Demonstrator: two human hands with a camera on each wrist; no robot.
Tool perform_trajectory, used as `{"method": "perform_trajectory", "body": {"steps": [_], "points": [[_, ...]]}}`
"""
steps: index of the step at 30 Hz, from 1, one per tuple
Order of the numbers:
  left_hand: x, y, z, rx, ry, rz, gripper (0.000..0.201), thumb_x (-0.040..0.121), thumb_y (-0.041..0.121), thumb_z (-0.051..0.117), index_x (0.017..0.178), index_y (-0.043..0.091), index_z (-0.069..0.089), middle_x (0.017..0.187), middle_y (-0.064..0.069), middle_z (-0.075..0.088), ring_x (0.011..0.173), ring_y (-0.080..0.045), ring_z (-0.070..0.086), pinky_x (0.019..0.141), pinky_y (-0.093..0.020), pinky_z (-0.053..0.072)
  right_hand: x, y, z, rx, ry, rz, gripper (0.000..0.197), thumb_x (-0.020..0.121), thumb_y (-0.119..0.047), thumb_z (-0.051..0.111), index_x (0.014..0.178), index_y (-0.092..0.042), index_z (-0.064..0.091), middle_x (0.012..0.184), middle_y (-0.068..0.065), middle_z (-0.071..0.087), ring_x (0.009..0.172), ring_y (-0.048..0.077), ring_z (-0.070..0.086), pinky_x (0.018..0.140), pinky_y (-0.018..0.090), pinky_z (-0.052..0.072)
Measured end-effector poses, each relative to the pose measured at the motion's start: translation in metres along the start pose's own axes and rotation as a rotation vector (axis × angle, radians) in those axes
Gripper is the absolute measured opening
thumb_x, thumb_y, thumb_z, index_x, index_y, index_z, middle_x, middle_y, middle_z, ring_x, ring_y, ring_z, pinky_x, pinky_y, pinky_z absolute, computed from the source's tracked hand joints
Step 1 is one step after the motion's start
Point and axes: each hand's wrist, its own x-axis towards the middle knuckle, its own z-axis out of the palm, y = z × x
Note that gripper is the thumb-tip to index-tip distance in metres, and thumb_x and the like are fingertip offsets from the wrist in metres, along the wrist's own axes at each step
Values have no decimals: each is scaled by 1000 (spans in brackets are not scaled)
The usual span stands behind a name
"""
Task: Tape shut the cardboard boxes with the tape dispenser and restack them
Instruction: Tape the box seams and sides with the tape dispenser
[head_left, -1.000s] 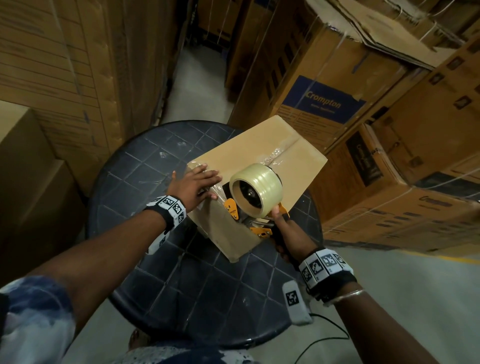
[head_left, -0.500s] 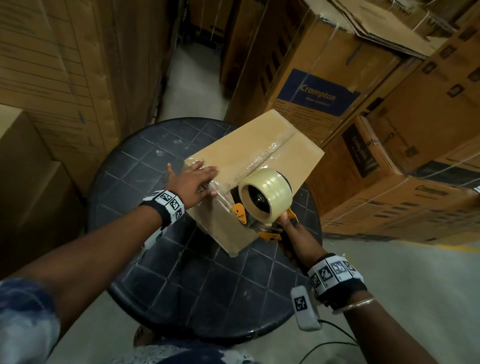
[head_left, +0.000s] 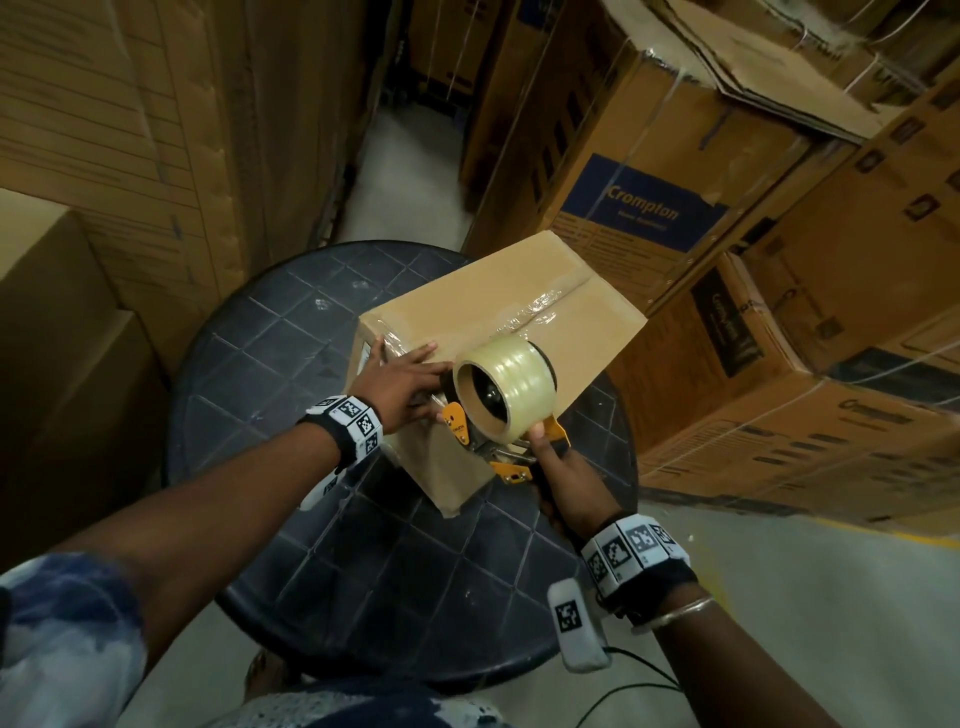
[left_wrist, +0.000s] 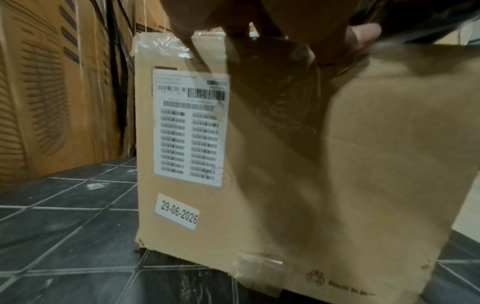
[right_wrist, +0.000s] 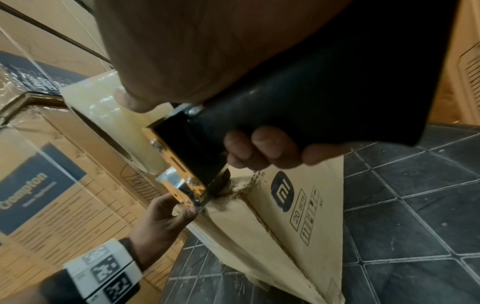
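Standing on a round dark table (head_left: 270, 405) with a tiled top, the cardboard box (head_left: 483, 306) sits toward the table's far right, its top seam already covered by shiny clear tape (head_left: 535, 312) running from the far end toward the near corner. The left hand (head_left: 400, 384) lies flat on the near part of the box top, fingers straight and slightly spread, pressing down beside the tape line; in the left wrist view the fingertips (left_wrist: 363, 34) reach over the top edge above a white barcode label (left_wrist: 191, 127) and a date sticker (left_wrist: 179, 211). The right hand (head_left: 563, 467) grips the black handle of the tape dispenser (head_left: 498, 410), fingers (right_wrist: 262, 148) curled tight around it, thumb up against the roll of clear tape (head_left: 511, 379). The dispenser's orange front end touches the box's near top corner, just beside the left hand. Large stacked cartons (head_left: 675, 171) stand to the right and far side, with more cardboard (head_left: 130, 130) on the left.
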Motion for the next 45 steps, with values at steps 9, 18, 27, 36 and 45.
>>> {"method": "perform_trajectory", "body": {"steps": [9, 18, 27, 36, 45], "points": [[-1, 5, -1, 51, -28, -106, 48, 90, 60, 51, 137, 56, 42, 152, 34, 23, 151, -7, 2, 103, -80, -7, -3, 11, -15, -34, -52, -6, 107, 45, -115, 29, 72, -14, 57, 49, -5, 50, 40, 12, 44, 46, 24, 38], [-6, 19, -3, 137, -92, -185, 52, 94, 66, 30, 144, 61, 21, 154, 36, 5, 149, -6, -8, 100, -79, -10, -16, 53, -40, 22, -90, -28, 121, 47, -114, 31, 80, -3, 67, 58, 6, 50, 44, 15, 43, 46, 26, 36], [-14, 54, 9, 90, -74, -7, 84, 74, 90, 13, 146, 48, 24, 159, 22, 8, 148, -9, -11, 108, -66, -16, -20, 52, -41, -19, -98, -60, 109, 43, -115, 27, 70, -13, 56, 51, -1, 49, 40, 13, 43, 44, 25, 38], [-11, 64, 18, 116, -73, -83, 45, 96, 47, 51, 140, 50, 41, 159, 24, 17, 152, -15, -6, 111, -73, -5, -17, 52, -39, -47, -106, -90, 104, 47, -115, 24, 61, -17, 56, 52, 0, 50, 41, 13, 44, 49, 28, 40], [-8, 58, 23, 118, -93, -99, 56, 89, 70, 24, 141, 54, 37, 158, 30, 3, 151, -12, -8, 105, -81, 2, -16, 63, -47, -4, -142, -70, 109, 48, -114, 28, 71, -14, 63, 55, 1, 49, 43, 12, 42, 50, 29, 38]]}}
